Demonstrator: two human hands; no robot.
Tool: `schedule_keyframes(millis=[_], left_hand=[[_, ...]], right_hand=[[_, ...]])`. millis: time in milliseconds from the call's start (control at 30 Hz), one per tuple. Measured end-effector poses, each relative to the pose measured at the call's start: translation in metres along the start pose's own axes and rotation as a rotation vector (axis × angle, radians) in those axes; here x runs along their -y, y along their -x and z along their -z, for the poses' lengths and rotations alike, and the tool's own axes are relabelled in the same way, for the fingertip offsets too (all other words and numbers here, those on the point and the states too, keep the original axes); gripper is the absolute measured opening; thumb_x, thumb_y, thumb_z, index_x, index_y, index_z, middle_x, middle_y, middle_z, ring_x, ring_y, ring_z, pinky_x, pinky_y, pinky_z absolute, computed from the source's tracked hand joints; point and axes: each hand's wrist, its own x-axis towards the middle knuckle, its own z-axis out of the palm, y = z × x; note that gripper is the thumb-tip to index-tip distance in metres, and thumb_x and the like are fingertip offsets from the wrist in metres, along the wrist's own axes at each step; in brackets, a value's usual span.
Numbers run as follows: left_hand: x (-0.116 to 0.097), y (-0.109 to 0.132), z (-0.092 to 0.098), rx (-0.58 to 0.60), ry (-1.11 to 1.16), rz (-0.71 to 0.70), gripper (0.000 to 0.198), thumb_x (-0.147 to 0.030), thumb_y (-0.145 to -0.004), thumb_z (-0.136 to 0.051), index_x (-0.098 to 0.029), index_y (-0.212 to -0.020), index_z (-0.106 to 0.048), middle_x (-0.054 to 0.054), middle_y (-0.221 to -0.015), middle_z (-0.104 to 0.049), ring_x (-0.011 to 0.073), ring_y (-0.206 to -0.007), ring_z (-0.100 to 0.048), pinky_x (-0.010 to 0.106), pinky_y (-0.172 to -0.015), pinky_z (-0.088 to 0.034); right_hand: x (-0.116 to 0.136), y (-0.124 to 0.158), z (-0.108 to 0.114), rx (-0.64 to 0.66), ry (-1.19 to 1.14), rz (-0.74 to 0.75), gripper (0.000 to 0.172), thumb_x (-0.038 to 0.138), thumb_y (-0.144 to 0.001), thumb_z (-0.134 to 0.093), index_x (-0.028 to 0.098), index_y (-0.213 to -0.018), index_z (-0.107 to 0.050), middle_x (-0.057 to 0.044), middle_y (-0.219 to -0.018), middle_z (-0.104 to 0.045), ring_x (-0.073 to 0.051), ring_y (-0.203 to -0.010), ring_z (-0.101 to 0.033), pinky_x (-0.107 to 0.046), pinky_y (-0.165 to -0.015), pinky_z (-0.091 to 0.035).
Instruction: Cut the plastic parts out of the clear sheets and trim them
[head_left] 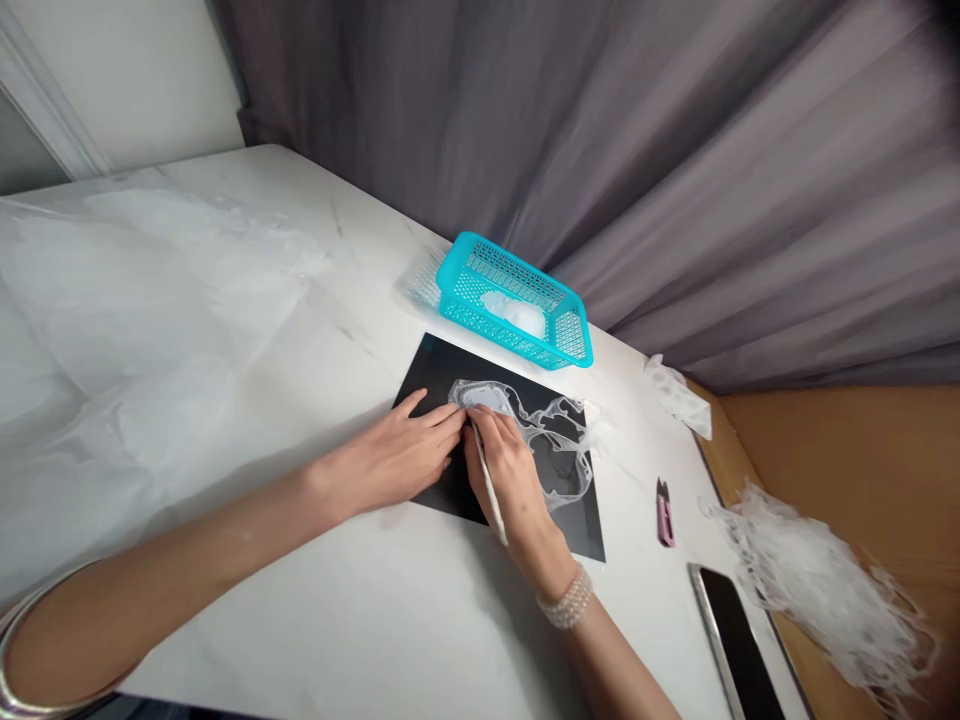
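Observation:
A black sheet (442, 360) lies on the white table. On it rests a thin translucent white piece (566, 497) with cut-out openings and curling edges. My left hand (409, 450) lies flat on the sheet with fingers stretched, its fingertips touching the near left edge of the piece. My right hand (510, 465) is closed round a slim whitish pen-like tool (491, 490), held slanted with its back end toward me. The tool's tip is hidden by the fingers, close to my left fingertips.
Behind the sheet stands a turquoise basket (510, 345) with white pieces (525, 318) inside. To the right are pink thread snips (664, 515), a phone (739, 640), a white packet (679, 395) and a heap of white strips (810, 560). Clear plastic film (135, 330) spreads at left.

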Motion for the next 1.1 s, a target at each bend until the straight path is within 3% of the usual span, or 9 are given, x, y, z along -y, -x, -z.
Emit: schedule_keyframes(millis=[200, 400, 633, 700, 767, 833, 933, 1000, 1100], left_hand=[[0.007, -0.001, 0.005, 0.009, -0.008, -0.093, 0.037, -0.012, -0.094, -0.044, -0.011, -0.125, -0.063, 0.013, -0.134, -0.064, 0.0267, -0.13, -0.053, 0.05, -0.116, -0.031], [0.01, -0.001, 0.003, -0.007, 0.033, -0.123, 0.041, -0.011, -0.091, -0.048, -0.009, -0.13, -0.06, 0.015, -0.14, -0.06, 0.0282, -0.135, -0.05, 0.049, -0.118, -0.029], [0.016, -0.007, 0.003, -0.02, 0.117, -0.114, 0.034, -0.011, -0.093, -0.046, -0.011, -0.12, -0.066, 0.012, -0.121, -0.071, 0.023, -0.121, -0.062, 0.041, -0.119, -0.032], [0.016, -0.008, 0.005, -0.046, 0.142, -0.117, 0.035, -0.009, -0.093, -0.043, -0.011, -0.119, -0.067, 0.012, -0.123, -0.07, 0.022, -0.122, -0.061, 0.039, -0.118, -0.034], [0.016, -0.009, 0.008, -0.06, 0.174, -0.112, 0.037, -0.007, -0.093, -0.041, -0.011, -0.118, -0.067, 0.011, -0.124, -0.07, 0.0208, -0.122, -0.061, 0.038, -0.118, -0.035], [0.015, -0.009, 0.011, -0.059, 0.204, -0.107, 0.037, -0.006, -0.093, -0.039, -0.011, -0.115, -0.068, 0.011, -0.122, -0.07, 0.02, -0.121, -0.062, 0.038, -0.118, -0.036], [0.015, -0.009, 0.015, -0.061, 0.232, -0.098, 0.036, -0.006, -0.093, -0.038, -0.01, -0.108, -0.069, 0.011, -0.121, -0.071, 0.0196, -0.118, -0.063, 0.037, -0.118, -0.037], [0.015, -0.01, 0.017, -0.069, 0.267, -0.072, 0.035, -0.006, -0.092, -0.038, -0.012, -0.104, -0.07, 0.009, -0.119, -0.071, 0.018, -0.114, -0.065, 0.037, -0.118, -0.037], [0.013, -0.014, 0.023, -0.072, 0.371, -0.006, 0.035, -0.009, -0.092, -0.038, -0.018, -0.098, -0.072, 0.004, -0.11, -0.074, 0.0157, -0.104, -0.068, 0.038, -0.116, -0.039]], right_hand=[[-0.005, -0.006, 0.007, 0.08, -0.068, 0.018, 0.035, 0.009, -0.1, -0.035, 0.011, -0.129, -0.055, -0.017, -0.117, -0.069, -0.027, -0.106, -0.058, -0.04, -0.084, -0.057], [-0.013, -0.001, 0.01, 0.049, -0.183, 0.039, 0.038, 0.011, -0.101, -0.036, 0.018, -0.136, -0.051, -0.012, -0.116, -0.069, -0.024, -0.106, -0.059, -0.036, -0.088, -0.055], [-0.014, -0.008, 0.007, 0.043, -0.254, 0.075, 0.039, 0.009, -0.099, -0.04, 0.022, -0.129, -0.061, -0.011, -0.114, -0.072, -0.022, -0.104, -0.064, -0.037, -0.088, -0.057], [-0.032, -0.012, 0.015, -0.02, -0.426, -0.032, 0.032, 0.015, -0.099, -0.045, 0.021, -0.122, -0.067, -0.009, -0.109, -0.074, -0.02, -0.097, -0.069, -0.035, -0.085, -0.058], [-0.065, -0.009, 0.03, -0.124, -0.651, -0.247, 0.026, 0.024, -0.099, -0.05, 0.018, -0.115, -0.07, -0.009, -0.103, -0.076, -0.019, -0.088, -0.074, -0.032, -0.079, -0.059], [-0.105, 0.0, 0.052, -0.263, -0.816, -0.477, 0.033, 0.028, -0.099, -0.046, 0.012, -0.114, -0.071, -0.013, -0.101, -0.076, -0.02, -0.09, -0.076, -0.03, -0.077, -0.058], [-0.149, 0.019, 0.08, -0.361, -0.798, -0.568, 0.034, 0.024, -0.099, -0.044, 0.005, -0.103, -0.072, -0.02, -0.091, -0.076, -0.024, -0.09, -0.077, -0.032, -0.076, -0.058], [-0.157, 0.03, 0.088, -0.374, -0.777, -0.567, 0.032, 0.022, -0.099, -0.045, 0.005, -0.099, -0.072, -0.022, -0.088, -0.076, -0.026, -0.09, -0.077, -0.032, -0.077, -0.059], [-0.138, 0.034, 0.085, -0.397, -0.792, -0.546, 0.032, 0.023, -0.101, -0.043, 0.009, -0.109, -0.07, -0.022, -0.101, -0.076, -0.027, -0.1, -0.075, -0.033, -0.083, -0.059]])
